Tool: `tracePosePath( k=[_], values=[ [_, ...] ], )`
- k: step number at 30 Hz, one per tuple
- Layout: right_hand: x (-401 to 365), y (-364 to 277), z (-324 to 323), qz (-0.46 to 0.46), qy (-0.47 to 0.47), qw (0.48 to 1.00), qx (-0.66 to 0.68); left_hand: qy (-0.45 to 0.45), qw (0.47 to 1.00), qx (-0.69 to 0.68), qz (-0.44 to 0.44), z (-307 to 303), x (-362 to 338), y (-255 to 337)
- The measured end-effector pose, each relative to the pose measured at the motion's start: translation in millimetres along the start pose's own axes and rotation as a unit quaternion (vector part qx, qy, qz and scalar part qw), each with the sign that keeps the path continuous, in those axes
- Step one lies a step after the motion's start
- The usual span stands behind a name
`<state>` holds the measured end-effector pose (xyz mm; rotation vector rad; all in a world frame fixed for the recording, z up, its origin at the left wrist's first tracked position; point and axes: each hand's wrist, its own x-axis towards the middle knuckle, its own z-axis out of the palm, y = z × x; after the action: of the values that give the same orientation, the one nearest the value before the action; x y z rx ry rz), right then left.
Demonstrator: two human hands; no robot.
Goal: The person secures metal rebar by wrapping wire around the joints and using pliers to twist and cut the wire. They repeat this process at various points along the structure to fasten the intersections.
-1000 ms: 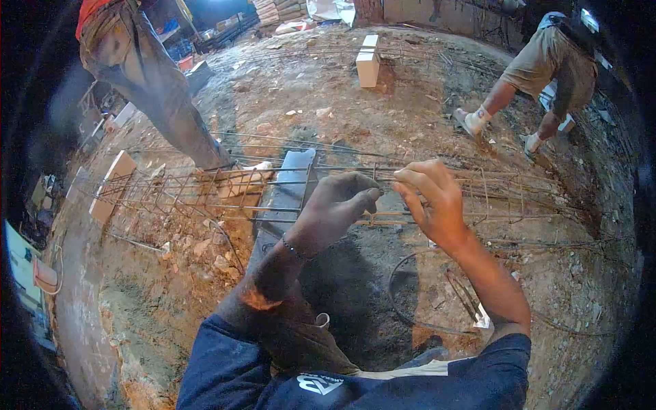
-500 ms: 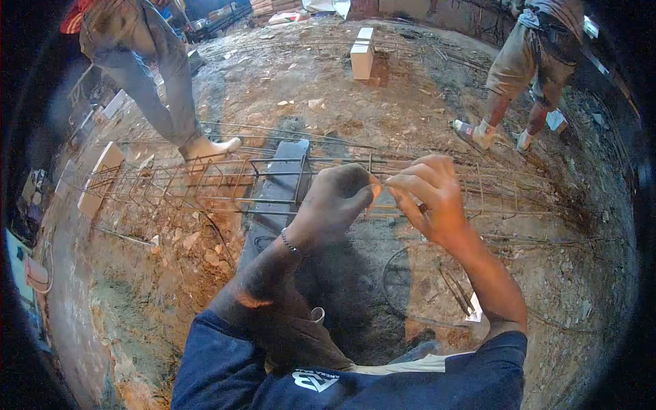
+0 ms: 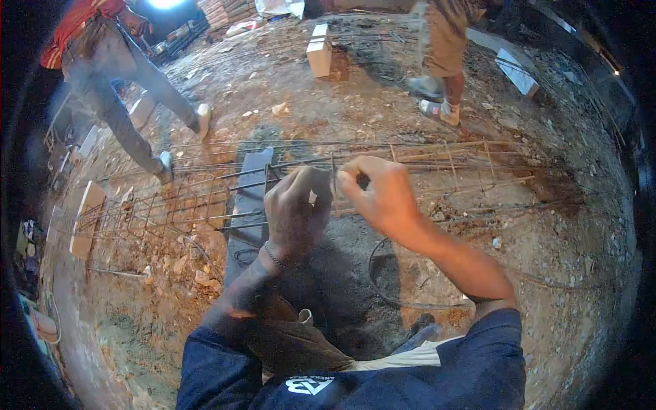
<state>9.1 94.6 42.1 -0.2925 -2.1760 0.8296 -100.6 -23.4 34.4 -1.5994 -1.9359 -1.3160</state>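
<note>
Cage [image 3: 247, 186]: lies in front of me, a long run of thin steel bars stretching from left to right across the ground [image 3: 225, 116].
Left hand [image 3: 298, 205]: over the cage, fingers curled in close to the thumb; I cannot tell whether anything is pinched there.
Right hand [image 3: 379, 195]: just beside my left, thumb and forefinger bent round toward each other, the rest folded; I cannot tell if they grip anything.
Hand gap: narrow, with one crossing bar of the cage showing in it.
Bracelet [image 3: 272, 256]: on my left wrist.
Board [image 3: 249, 201]: grey, under the cage, just left of my left hand.
Blocks: a pale left block [image 3: 87, 217] where the cage's left end crosses; a far block [image 3: 319, 58] beyond the cage; a tilted right block [image 3: 516, 72] at upper right.
Loop [image 3: 371, 273]: dark and thin, on the ground nearer me than the cage.
Co-workers: a person in red [image 3: 109, 61] at upper left, legs apart; a person in shorts [image 3: 444, 41] at upper right, both beyond the cage.
</note>
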Motion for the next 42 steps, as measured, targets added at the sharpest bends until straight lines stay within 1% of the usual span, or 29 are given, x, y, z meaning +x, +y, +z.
tracePosePath(
  k=[3, 5, 6, 7, 8, 9, 11, 13, 15, 16, 17, 19, 20, 21, 23, 25, 27, 28, 29, 30, 31, 32, 33, 34, 35, 36, 37, 39, 42],
  values=[
    [7, 2, -2, 0.079, -0.058, 0.994, 0.038, 0.012, 0.999, 0.050, 0.007, 6, -4, 1],
    [9, 10, -16, 0.055, -0.063, 0.996, 0.020, -0.009, 0.999, 0.048, 0.000, 2, 0, 1],
    [12, 13, -29, 0.044, -0.165, 0.983, 0.070, -0.101, 0.983, -0.107, -0.107, -5, 4, 0],
    [14, 15, -41, 0.032, -0.266, 0.956, 0.120, -0.190, 0.925, -0.255, -0.210, -11, 7, -1],
    [14, 15, -52, 0.064, -0.337, 0.921, 0.186, -0.228, 0.899, -0.329, -0.179, -15, 8, 0],
    [13, 18, -56, 0.064, -0.337, 0.920, 0.188, -0.228, 0.899, -0.327, -0.181, -14, 7, 0],
    [14, 22, -57, -0.037, -0.435, 0.862, 0.257, -0.362, 0.769, -0.489, -0.195, -14, 4, -2],
    [14, 24, -50, -0.042, -0.432, 0.861, 0.265, -0.362, 0.758, -0.492, -0.229, -13, -3, 0],
    [13, 27, -51, -0.025, -0.388, 0.885, 0.256, -0.339, 0.662, -0.613, -0.267, -7, 1, -4],
    [15, 32, -49, -0.001, -0.355, 0.910, 0.212, -0.300, 0.694, -0.590, -0.284, -5, 2, -8],
    [14, 36, -46, 0.008, -0.349, 0.914, 0.209, -0.309, 0.687, -0.594, -0.283, -3, 5, -8],
    [9, 43, -37, -0.001, -0.245, 0.963, 0.114, -0.209, 0.850, -0.385, -0.292, -1, 10, -5],
    [6, 43, -32, -0.031, -0.222, 0.974, 0.034, -0.224, 0.927, -0.238, -0.185, 6, 7, -16],
    [2, 41, -29, -0.027, -0.221, 0.974, 0.036, -0.228, 0.925, -0.238, -0.187, 8, 4, -16],
    [-2, 23, -27, -0.022, -0.239, 0.958, -0.155, -0.226, 0.970, 0.086, -0.025, 13, -3, -10],
    [-8, 18, -19, -0.029, -0.244, 0.948, -0.204, -0.233, 0.961, 0.147, -0.035, 23, -7, 3],
    [-11, 19, -8, -0.146, -0.194, 0.931, -0.271, -0.188, 0.977, 0.100, 0.008, 23, -12, 6],
    [-8, 18, -17, -0.117, -0.249, 0.927, -0.254, -0.244, 0.969, 0.047, -0.011, 16, -11, -1],
    [-3, 26, -25, -0.120, -0.285, 0.942, -0.131, -0.329, 0.939, 0.085, -0.049, 12, -8, -4],
    [2, 36, -33, -0.121, -0.320, 0.940, -0.006, -0.309, 0.937, -0.138, -0.088, 10, -8, -10],
    [10, 33, -45, -0.065, -0.334, 0.937, 0.077, -0.267, 0.888, -0.356, -0.114, 7, -10, -17],
    [17, 31, -54, -0.004, -0.348, 0.925, 0.154, -0.256, 0.896, -0.344, -0.121, -2, -7, -14],
    [20, 38, -52, -0.011, -0.353, 0.922, 0.159, -0.230, 0.863, -0.396, -0.211, -10, -3, -5],
    [20, 49, -52, 0.018, -0.329, 0.937, 0.120, -0.206, 0.816, -0.452, -0.295, -11, 1, -1],
    [14, 61, -52, 0.054, -0.302, 0.949, 0.076, -0.211, 0.811, -0.459, -0.296, -8, 1, -4],
    [4, 77, -49, -0.022, -0.308, 0.949, -0.058, -0.166, 0.786, -0.508, -0.312, -3, 1, -10],
    [-3, 73, -49, -0.009, -0.310, 0.949, -0.063, -0.119, 0.756, -0.554, -0.328, 2, 1, -15],
    [-12, 50, -33, -0.024, -0.203, 0.979, -0.011, -0.106, 0.741, -0.588, -0.308, 8, 3, -10],
    [-18, 27, -7, 0.049, -0.225, 0.957, 0.177, -0.059, 0.700, -0.637, -0.316, 11, 7, 0]
  ],
)
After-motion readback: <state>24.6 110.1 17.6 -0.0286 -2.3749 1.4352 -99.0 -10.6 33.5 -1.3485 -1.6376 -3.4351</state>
